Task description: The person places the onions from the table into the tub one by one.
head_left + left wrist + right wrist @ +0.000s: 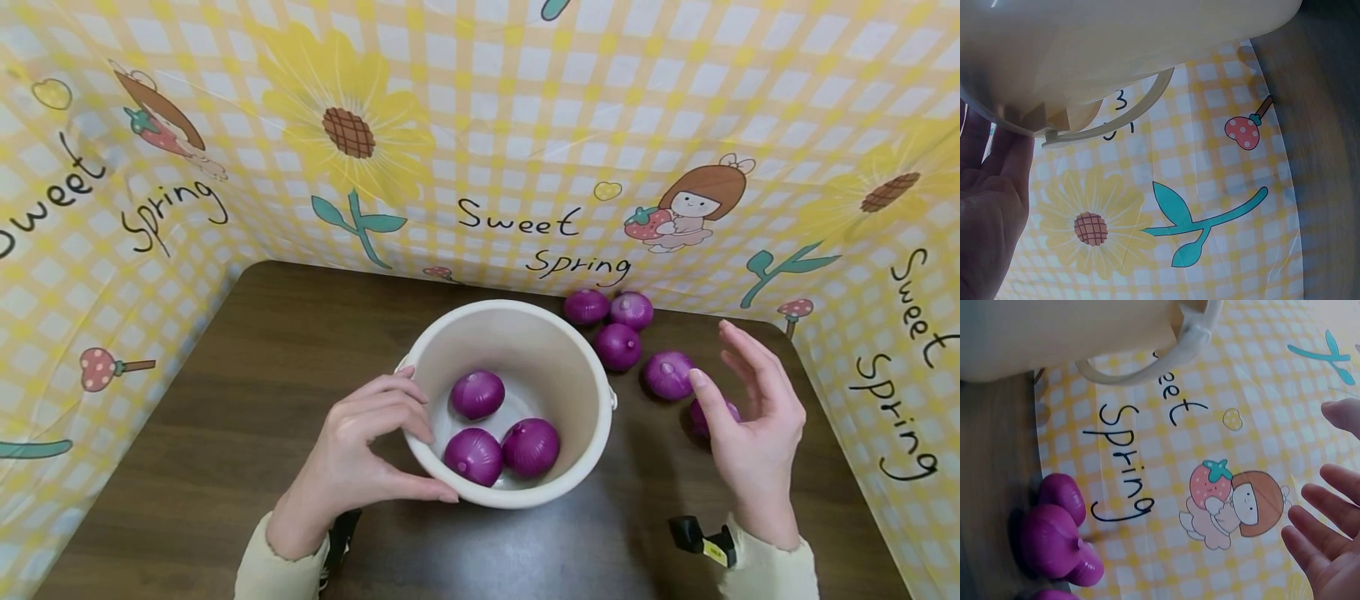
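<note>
A cream bucket (501,498) stands upright on the table with three purple onions (473,457) inside. My left hand (367,442) holds the bucket's left side by the rim, thumb along the near edge and fingers at the far left. In the left wrist view, fingers (1013,156) touch the bucket wall beside its handle (1129,119). To the right of the bucket, my right hand (757,417) hovers with thumb and fingers spread apart, holding nothing. It partly covers one onion (703,417); another onion (669,375) lies just left of its thumb.
Several more onions (617,347) cluster behind and right of the bucket, near the back cloth. Yellow checked cloth (495,150) with printed flowers and lettering encloses the dark wooden table (300,333) at the back and both sides.
</note>
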Demonstrator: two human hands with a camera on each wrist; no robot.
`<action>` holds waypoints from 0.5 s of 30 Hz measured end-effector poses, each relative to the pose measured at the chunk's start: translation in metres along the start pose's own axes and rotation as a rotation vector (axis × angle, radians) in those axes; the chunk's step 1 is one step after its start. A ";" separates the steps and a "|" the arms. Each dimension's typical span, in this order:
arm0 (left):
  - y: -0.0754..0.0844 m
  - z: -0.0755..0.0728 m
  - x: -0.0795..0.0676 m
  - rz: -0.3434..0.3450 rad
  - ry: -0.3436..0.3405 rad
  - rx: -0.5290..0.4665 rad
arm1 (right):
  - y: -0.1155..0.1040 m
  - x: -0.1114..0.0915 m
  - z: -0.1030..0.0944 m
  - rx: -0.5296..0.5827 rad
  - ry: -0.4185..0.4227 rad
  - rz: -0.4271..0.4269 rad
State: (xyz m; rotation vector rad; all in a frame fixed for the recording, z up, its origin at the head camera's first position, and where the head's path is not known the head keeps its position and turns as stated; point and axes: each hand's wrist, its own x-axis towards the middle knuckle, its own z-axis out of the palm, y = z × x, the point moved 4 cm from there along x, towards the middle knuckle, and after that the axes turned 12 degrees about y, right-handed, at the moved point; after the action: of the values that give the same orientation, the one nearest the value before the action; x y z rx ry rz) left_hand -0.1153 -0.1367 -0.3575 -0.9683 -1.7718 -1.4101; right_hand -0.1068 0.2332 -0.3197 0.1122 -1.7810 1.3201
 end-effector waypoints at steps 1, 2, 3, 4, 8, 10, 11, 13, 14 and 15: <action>0.000 0.000 0.000 0.001 0.001 0.000 | 0.001 0.000 -0.001 -0.006 0.006 0.002; 0.000 0.000 0.000 0.003 0.002 -0.001 | 0.002 0.001 -0.002 -0.011 0.012 0.004; 0.000 0.000 0.000 0.005 0.003 -0.001 | 0.003 0.001 -0.003 -0.017 0.018 0.006; 0.000 0.000 0.000 0.007 0.003 -0.001 | 0.003 0.002 -0.005 -0.023 0.023 0.008; 0.001 0.000 0.001 0.008 0.004 0.000 | 0.007 0.004 -0.008 -0.050 0.037 0.017; 0.001 0.000 0.001 0.007 0.003 0.001 | 0.009 0.004 -0.011 -0.066 0.043 0.024; 0.001 0.000 0.001 0.005 0.002 0.001 | 0.011 0.004 -0.012 -0.071 0.047 0.027; 0.001 0.000 0.001 0.005 0.002 0.001 | 0.016 0.005 -0.016 -0.093 0.054 0.038; 0.001 0.000 0.001 0.004 0.002 0.001 | 0.021 0.005 -0.018 -0.103 0.058 0.043; 0.001 0.000 0.001 0.003 0.002 0.001 | 0.027 0.005 -0.021 -0.113 0.060 0.048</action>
State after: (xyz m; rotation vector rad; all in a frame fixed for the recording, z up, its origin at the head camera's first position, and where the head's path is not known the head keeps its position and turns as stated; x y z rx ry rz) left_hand -0.1150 -0.1365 -0.3561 -0.9684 -1.7688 -1.4081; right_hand -0.1121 0.2633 -0.3348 -0.0322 -1.8129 1.2409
